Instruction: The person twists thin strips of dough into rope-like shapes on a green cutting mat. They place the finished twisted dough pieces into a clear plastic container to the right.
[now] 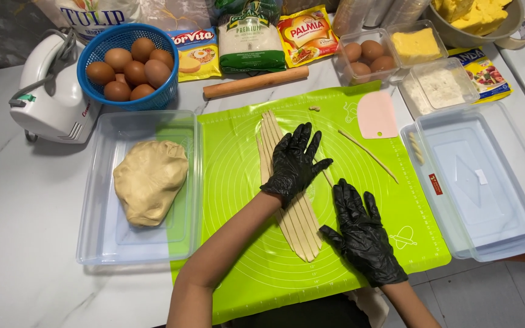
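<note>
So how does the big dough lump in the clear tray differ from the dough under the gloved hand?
The pale dough lump is one thick, uncut mass in the clear plastic tray; the cut dough strips lie thin and flat on the green silicone mat, under the left hand. Both share a beige colour.

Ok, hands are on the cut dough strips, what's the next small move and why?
Probably peel off the outermost strip with the right hand: the left hand already pins the dough strips flat on the green mat, and one strip lies separated already.
</note>
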